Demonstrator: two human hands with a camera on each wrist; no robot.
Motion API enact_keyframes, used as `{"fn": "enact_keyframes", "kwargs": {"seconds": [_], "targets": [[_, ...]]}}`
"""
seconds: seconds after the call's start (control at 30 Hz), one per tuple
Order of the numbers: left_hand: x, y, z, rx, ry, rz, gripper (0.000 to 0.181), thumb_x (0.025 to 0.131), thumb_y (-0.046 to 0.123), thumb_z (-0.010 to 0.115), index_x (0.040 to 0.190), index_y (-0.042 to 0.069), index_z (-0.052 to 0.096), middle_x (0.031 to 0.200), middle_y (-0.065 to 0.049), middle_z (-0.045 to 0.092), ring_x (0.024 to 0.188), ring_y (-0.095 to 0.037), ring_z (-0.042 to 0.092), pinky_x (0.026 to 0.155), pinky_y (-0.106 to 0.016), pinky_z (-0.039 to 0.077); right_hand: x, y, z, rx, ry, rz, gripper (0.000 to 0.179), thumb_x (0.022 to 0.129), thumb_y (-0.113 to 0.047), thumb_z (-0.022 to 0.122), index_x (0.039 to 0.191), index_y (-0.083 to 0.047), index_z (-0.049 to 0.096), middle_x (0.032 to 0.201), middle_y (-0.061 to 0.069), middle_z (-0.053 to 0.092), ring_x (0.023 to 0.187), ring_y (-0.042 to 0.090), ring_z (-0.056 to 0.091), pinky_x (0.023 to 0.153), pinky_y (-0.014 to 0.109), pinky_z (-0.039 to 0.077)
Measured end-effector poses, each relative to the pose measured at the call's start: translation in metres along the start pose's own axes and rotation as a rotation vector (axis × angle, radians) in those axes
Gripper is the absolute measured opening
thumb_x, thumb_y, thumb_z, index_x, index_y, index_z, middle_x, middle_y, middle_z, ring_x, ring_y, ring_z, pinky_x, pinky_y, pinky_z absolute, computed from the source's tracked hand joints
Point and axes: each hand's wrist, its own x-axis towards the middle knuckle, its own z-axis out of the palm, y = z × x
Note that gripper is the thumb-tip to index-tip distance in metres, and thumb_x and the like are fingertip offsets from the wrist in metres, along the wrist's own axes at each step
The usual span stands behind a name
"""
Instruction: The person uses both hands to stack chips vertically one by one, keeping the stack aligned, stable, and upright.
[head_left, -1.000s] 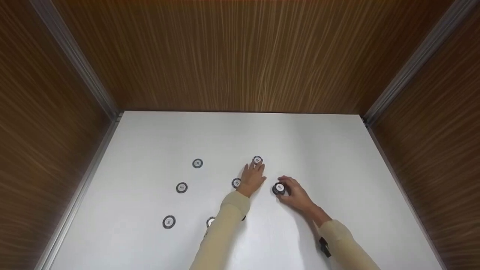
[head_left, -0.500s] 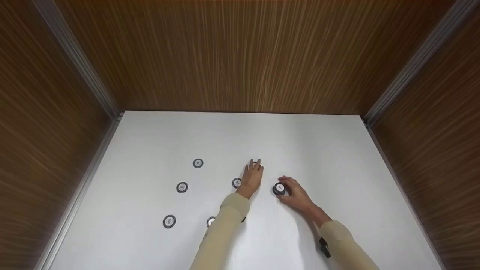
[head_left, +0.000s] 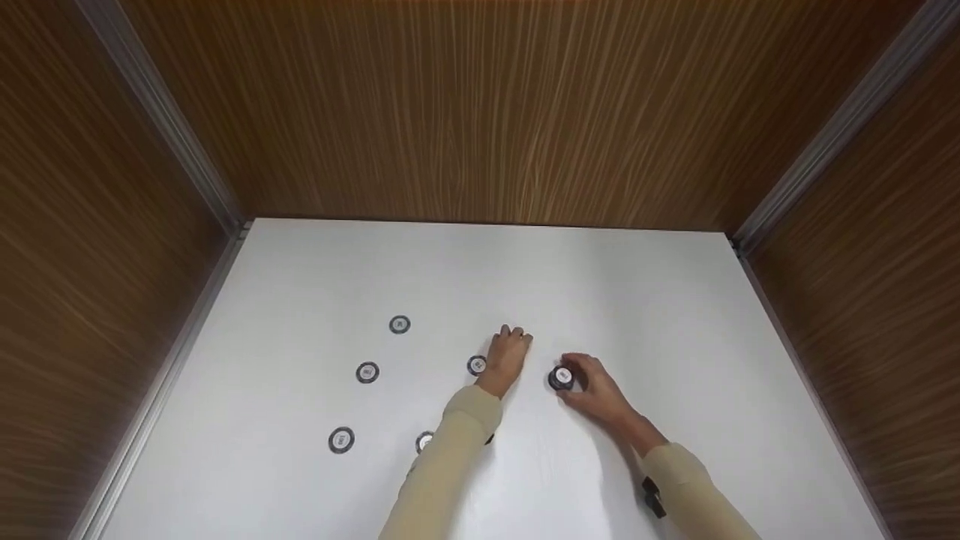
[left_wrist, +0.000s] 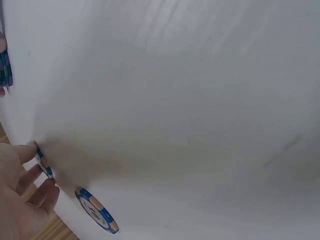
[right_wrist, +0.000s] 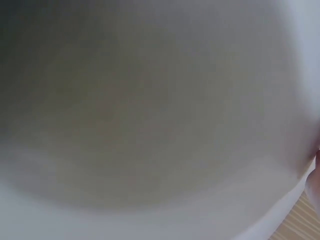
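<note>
My left hand (head_left: 508, 358) is low over the middle of the white table. In the left wrist view, its thumb and fingers pinch a blue-edged poker chip (left_wrist: 44, 162), tipped up on edge. Close by lies another poker chip (left_wrist: 96, 211), flat, which in the head view is the chip (head_left: 477, 365) beside the left wrist. To the right, my right hand (head_left: 598, 390) curls its thumb and fingers around a short stack of poker chips (head_left: 561, 377). The right wrist view shows only part of the right hand's fingers (right_wrist: 313, 185) at its edge.
Three chips form a slanting row on the left: a far one (head_left: 400, 324), a middle one (head_left: 367, 372) and a near one (head_left: 341, 440). The left sleeve (head_left: 450, 454) partly covers another chip (head_left: 424, 441). Wood-grain panels (head_left: 480, 112) enclose the white table (head_left: 645, 277).
My left fingers have curled in around the far chip that lay flat beneath them, and it is now hidden in the head view. My right hand stays at the stack.
</note>
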Motion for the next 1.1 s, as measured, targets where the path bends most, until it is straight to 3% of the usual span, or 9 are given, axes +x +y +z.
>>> {"fn": "enact_keyframes", "kwargs": {"seconds": [0.3,0.53,0.6,0.67,0.77,0.83,0.9,0.97,1.1], "targets": [[0.002,0.0,0.006,0.0,0.025,0.009,0.019,0.082,0.002,0.058,0.096,0.012,0.067,0.093,-0.006,0.059,0.083,-0.022,0.053,0.067,-0.026,0.048,-0.002,0.0,-0.003,-0.034,0.003,-0.008,0.054,0.068,-0.005,0.078,0.118,-0.002,0.057,0.115,0.01,0.056,0.112,0.028,0.046,0.1,0.043,0.033],[0.016,-0.007,0.077,0.065,0.149,0.021,0.02,0.085,0.001,0.055,0.094,0.015,0.065,0.089,-0.006,0.054,0.079,-0.021,0.049,0.058,-0.026,0.048,-0.002,0.005,-0.007,-0.021,-0.018,-0.038,0.047,0.068,-0.007,0.079,0.112,-0.001,0.062,0.132,0.012,0.048,0.131,0.035,0.026,0.105,0.056,0.015],[0.018,-0.009,0.082,0.069,0.157,0.021,0.017,0.085,0.004,0.055,0.09,0.016,0.066,0.086,-0.005,0.055,0.077,-0.02,0.05,0.057,-0.024,0.047,-0.001,0.007,-0.007,-0.018,-0.018,-0.054,0.047,0.067,-0.006,0.079,0.111,-0.001,0.063,0.132,0.013,0.048,0.13,0.036,0.026,0.106,0.054,0.014],[0.014,-0.005,0.059,0.05,0.133,0.002,0.013,0.084,0.005,0.06,0.09,0.014,0.068,0.086,-0.007,0.057,0.076,-0.021,0.053,0.058,-0.027,0.05,0.0,0.007,-0.007,-0.012,-0.017,-0.074,0.047,0.066,-0.005,0.079,0.11,0.0,0.063,0.131,0.014,0.049,0.13,0.037,0.027,0.107,0.052,0.013],[0.026,-0.014,0.115,0.058,0.248,0.028,0.01,0.082,0.009,0.06,0.083,0.016,0.068,0.082,-0.006,0.055,0.07,-0.021,0.052,0.056,-0.027,0.048,0.0,0.009,-0.006,-0.005,-0.018,-0.111,0.046,0.066,-0.003,0.079,0.109,0.002,0.063,0.13,0.016,0.049,0.129,0.039,0.029,0.107,0.051,0.013],[0.044,-0.024,0.183,0.044,0.309,0.041,0.008,0.083,0.015,0.06,0.083,0.019,0.067,0.083,-0.006,0.054,0.07,-0.021,0.052,0.055,-0.026,0.048,0.0,0.009,-0.006,0.006,-0.019,-0.123,0.046,0.066,-0.003,0.079,0.109,0.003,0.063,0.129,0.017,0.05,0.128,0.039,0.029,0.107,0.051,0.013],[0.055,-0.031,0.225,0.021,0.312,0.051,0.006,0.082,0.018,0.062,0.084,0.02,0.067,0.086,-0.005,0.054,0.073,-0.022,0.051,0.057,-0.024,0.048,0.0,0.009,-0.006,0.009,-0.016,-0.132,0.046,0.066,-0.003,0.079,0.109,0.004,0.062,0.128,0.017,0.051,0.128,0.039,0.03,0.107,0.052,0.013],[0.054,-0.031,0.217,-0.006,0.32,0.057,0.007,0.08,0.019,0.064,0.085,0.021,0.067,0.089,-0.005,0.053,0.077,-0.022,0.051,0.058,-0.022,0.048,0.001,0.01,-0.007,0.012,-0.012,-0.132,0.047,0.066,-0.004,0.08,0.109,0.004,0.063,0.128,0.017,0.051,0.128,0.039,0.031,0.107,0.052,0.013],[0.021,-0.012,0.085,-0.026,0.247,0.034,0.009,0.075,0.015,0.068,0.084,0.018,0.068,0.089,-0.006,0.054,0.08,-0.022,0.052,0.063,-0.02,0.048,0.002,0.01,-0.007,0.005,-0.017,-0.131,0.047,0.067,-0.004,0.079,0.11,0.004,0.062,0.127,0.015,0.052,0.127,0.039,0.031,0.107,0.052,0.013]]}}
